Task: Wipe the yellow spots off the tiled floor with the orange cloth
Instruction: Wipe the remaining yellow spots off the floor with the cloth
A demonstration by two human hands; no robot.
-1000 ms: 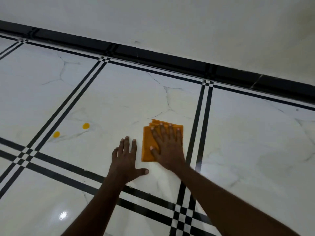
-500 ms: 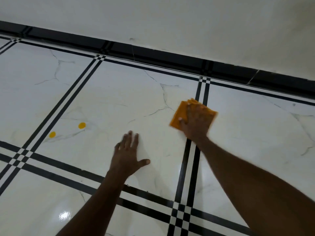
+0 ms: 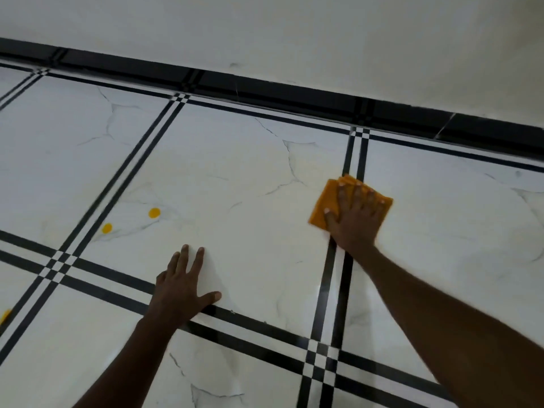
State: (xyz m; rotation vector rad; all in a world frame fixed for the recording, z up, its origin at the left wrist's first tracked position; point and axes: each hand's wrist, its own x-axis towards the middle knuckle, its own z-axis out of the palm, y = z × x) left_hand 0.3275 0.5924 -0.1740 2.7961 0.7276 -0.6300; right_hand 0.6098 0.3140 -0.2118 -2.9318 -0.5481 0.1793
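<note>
The folded orange cloth (image 3: 325,203) lies flat on the white marble-look tiled floor (image 3: 241,178), over a black double grout line. My right hand (image 3: 354,219) presses down on it with fingers spread. My left hand (image 3: 183,285) rests flat on the floor, fingers apart, holding nothing. Two round yellow spots sit to the left on the same tile: one yellow spot (image 3: 154,213) and a second yellow spot (image 3: 107,228) near the black lines. Part of a third yellow spot (image 3: 5,315) shows at the far left edge.
A black skirting strip (image 3: 294,92) runs along the base of the white wall (image 3: 294,36) at the far side. Black double lines (image 3: 338,290) cross the floor in a grid.
My right hand slid the cloth from beside my left hand up and to the right onto the black grout line. My left hand stays planted on the floor.
</note>
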